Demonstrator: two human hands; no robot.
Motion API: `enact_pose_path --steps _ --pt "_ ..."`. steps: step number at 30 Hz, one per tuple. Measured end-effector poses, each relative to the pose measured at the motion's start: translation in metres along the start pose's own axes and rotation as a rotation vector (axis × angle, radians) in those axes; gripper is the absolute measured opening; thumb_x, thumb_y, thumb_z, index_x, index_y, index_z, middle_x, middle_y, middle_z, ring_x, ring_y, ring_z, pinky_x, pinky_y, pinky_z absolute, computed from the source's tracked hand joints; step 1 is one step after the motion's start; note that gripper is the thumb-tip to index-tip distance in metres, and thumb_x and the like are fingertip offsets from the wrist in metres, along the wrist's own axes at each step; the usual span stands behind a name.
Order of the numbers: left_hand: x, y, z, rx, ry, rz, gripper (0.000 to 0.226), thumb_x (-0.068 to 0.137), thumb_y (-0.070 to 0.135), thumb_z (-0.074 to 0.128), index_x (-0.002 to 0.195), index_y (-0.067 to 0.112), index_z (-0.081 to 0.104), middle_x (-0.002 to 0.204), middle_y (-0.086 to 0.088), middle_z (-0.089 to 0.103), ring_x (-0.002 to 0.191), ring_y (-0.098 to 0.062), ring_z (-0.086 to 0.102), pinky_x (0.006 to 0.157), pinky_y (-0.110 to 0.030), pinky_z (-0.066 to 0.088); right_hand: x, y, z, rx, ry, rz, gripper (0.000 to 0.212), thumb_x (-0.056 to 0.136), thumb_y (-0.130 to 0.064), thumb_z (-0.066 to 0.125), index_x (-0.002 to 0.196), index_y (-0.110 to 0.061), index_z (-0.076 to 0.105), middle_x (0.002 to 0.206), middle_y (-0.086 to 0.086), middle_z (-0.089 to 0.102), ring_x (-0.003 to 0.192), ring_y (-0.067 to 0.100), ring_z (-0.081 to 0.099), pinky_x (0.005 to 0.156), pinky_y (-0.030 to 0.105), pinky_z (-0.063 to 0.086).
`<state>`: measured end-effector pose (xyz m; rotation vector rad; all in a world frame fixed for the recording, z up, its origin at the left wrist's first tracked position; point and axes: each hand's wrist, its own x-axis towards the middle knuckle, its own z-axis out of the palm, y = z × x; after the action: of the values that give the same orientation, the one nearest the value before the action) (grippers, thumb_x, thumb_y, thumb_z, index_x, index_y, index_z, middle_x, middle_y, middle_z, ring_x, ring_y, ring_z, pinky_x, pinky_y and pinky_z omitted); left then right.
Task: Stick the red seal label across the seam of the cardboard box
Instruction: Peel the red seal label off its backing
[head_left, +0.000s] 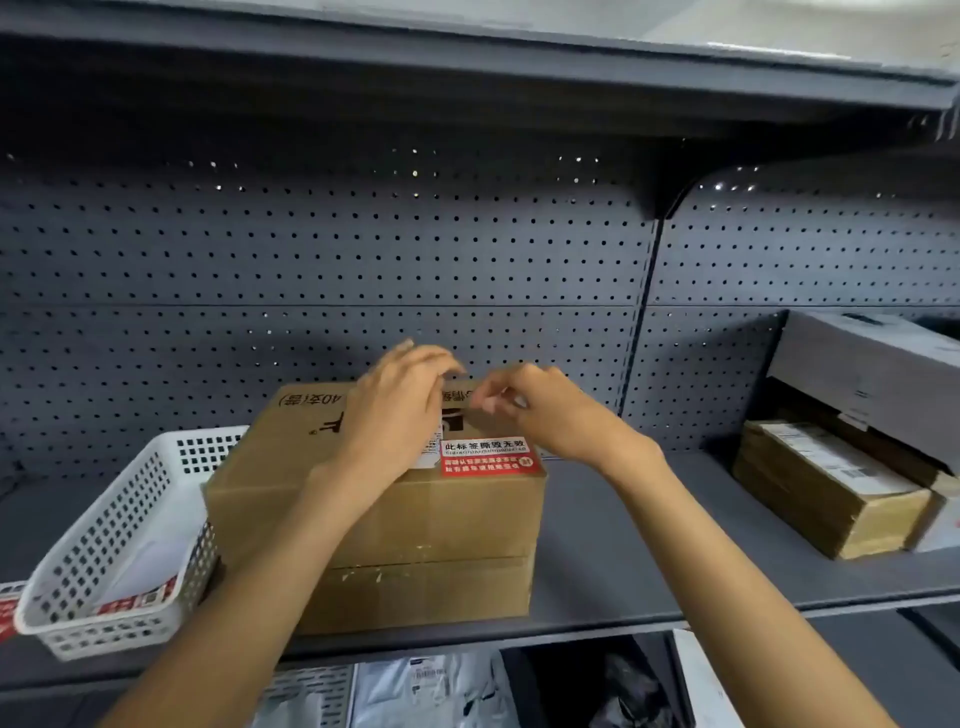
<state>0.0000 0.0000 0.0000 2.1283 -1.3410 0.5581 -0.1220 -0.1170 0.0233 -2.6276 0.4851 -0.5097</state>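
A brown cardboard box (415, 519) stands on the grey shelf, stacked on a second, similar box. One red seal label (488, 457) with white print is stuck flat on the top, at the near right edge. At the far edge of the top, a strip of another red label (456, 396) shows between my hands. My left hand (395, 410) lies on the box top with its fingers bent over the strip's left end. My right hand (550, 415) pinches the strip's right end with thumb and fingertips. The seam under my hands is hidden.
A white perforated basket (104, 545) with red label sheets (140, 603) sits left of the box, touching it. Taped cardboard parcels (831, 493) and a grey box (872, 374) stand at the right. Pegboard backs the shelf. Plastic mail bags (441, 686) lie on the shelf below.
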Motion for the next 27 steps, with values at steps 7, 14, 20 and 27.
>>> enact_pose_path --steps 7,14,20,27 --pt "-0.008 -0.031 0.011 -0.05 -0.287 -0.103 0.032 0.1 0.022 0.046 0.126 0.032 0.061 0.127 0.008 0.065 0.115 -0.02 0.059 0.09 -0.042 0.05 0.013 -0.001 0.013 -0.031 -0.239 0.034 0.033 0.095 -0.008 0.039 0.104 -0.021 0.068 0.115 0.007 0.065 0.11 0.02 0.06 0.085 0.03 0.049" --pt "-0.011 -0.022 0.013 0.063 -0.24 -0.104 0.035 0.102 0.022 0.04 0.129 0.035 0.058 0.134 0.014 0.059 0.119 -0.02 0.057 0.077 -0.035 0.044 0.017 -0.014 0.006 -0.174 -0.276 0.004 0.039 0.09 0.0 0.034 0.097 -0.018 0.068 0.119 0.009 0.065 0.113 0.027 0.06 0.096 0.043 0.051" --pt "-0.012 -0.027 0.016 0.04 -0.231 -0.11 0.035 0.101 0.019 0.04 0.126 0.035 0.058 0.132 0.015 0.06 0.116 -0.02 0.058 0.078 -0.036 0.049 0.02 -0.015 0.005 -0.182 -0.311 0.018 0.033 0.092 -0.005 0.036 0.09 -0.024 0.063 0.113 0.005 0.066 0.11 0.026 0.062 0.096 0.043 0.051" --pt "-0.013 -0.029 0.018 0.037 -0.223 -0.092 0.034 0.102 0.021 0.039 0.126 0.036 0.058 0.132 0.016 0.059 0.116 -0.019 0.057 0.078 -0.038 0.051 0.023 -0.011 0.001 -0.07 -0.385 0.042 0.035 0.091 -0.003 0.034 0.107 -0.017 0.062 0.098 -0.001 0.061 0.096 0.02 0.058 0.089 0.038 0.052"
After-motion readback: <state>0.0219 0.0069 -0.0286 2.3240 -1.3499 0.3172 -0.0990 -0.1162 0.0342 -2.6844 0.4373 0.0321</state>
